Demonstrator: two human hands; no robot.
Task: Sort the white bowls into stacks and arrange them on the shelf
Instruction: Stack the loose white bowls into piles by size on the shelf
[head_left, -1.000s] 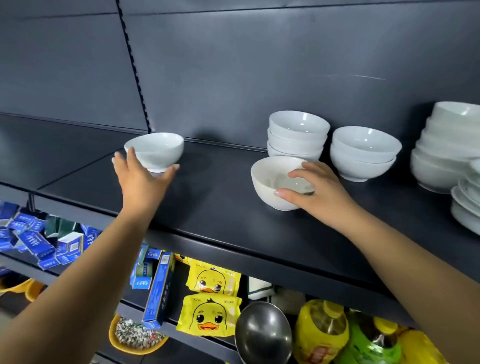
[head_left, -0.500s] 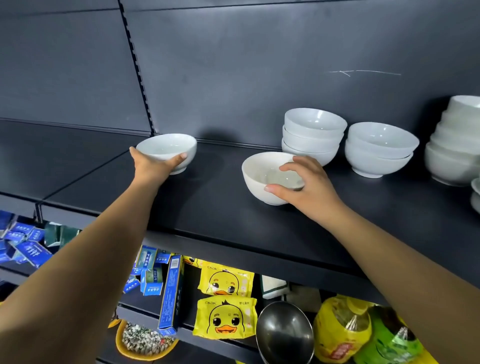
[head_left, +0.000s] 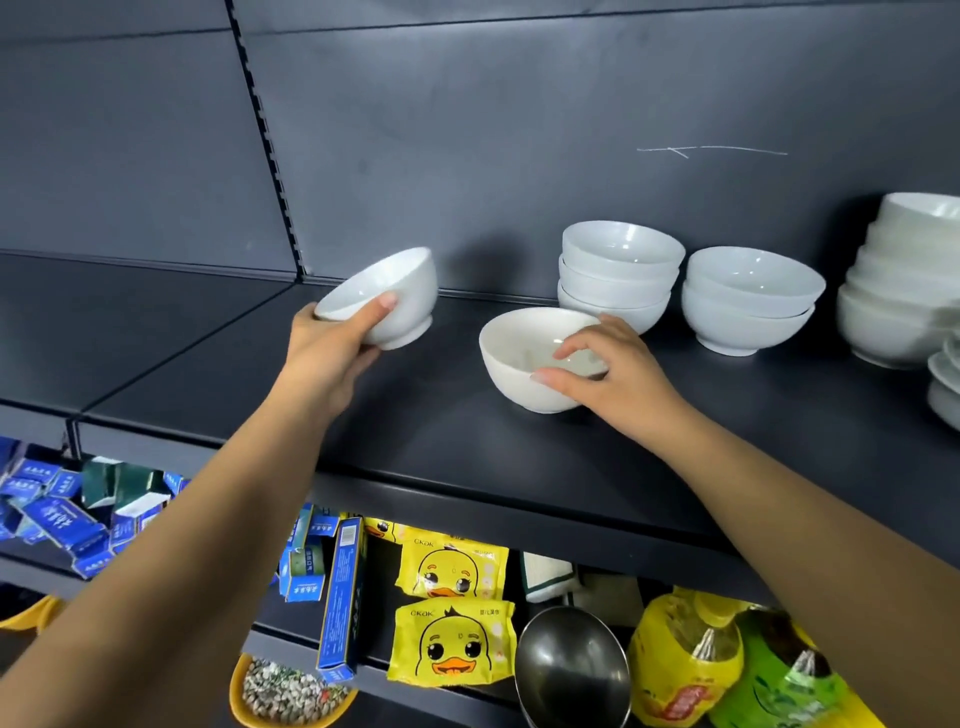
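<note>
Bowls are being gathered at mid-frame. The left hand is now lifting one bowl off the shelf and tipping its mouth toward the camera; half a second ago it was sitting flat, further left. Thumb and fingers are clasping its rim and wall. The right hand is pinching the near rim of a second bowl, thumb outside and fingers inside, and that one is staying flat at centre frame. My guess is that the lifted bowl is heading over to nest there.

Behind them, right of centre, a stack of three and a stack of two are standing just beside each other. A taller stack is showing at the right edge. All are looking like glossy white glazed ceramic, round and footed, against the matte dark shelf.
</note>
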